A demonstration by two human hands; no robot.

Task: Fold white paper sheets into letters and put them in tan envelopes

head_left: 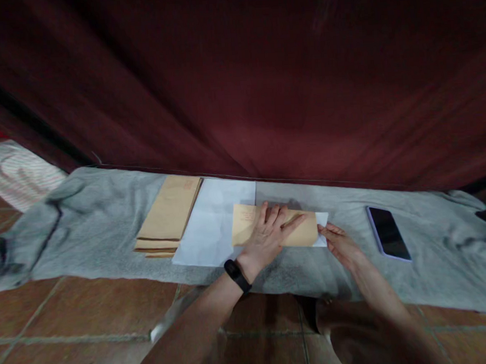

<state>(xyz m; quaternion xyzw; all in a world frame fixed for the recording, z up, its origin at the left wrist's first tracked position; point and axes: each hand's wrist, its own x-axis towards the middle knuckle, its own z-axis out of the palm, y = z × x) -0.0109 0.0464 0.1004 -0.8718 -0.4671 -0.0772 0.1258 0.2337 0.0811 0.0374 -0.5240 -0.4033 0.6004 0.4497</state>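
Kraft envelope [307,232] is lying mid-cloth, its left end over the white sheets [216,222] on the grey cloth [115,184]. Left hand [266,232] is open, spread flat on top; right hand [341,246] has its fingers at the right end where white paper [322,218] sticks out, can't tell if they're really gripping. Imo, a crooked push or pull could snag and crease that paper, and heavy palm pressure could skid the sheets underneath.
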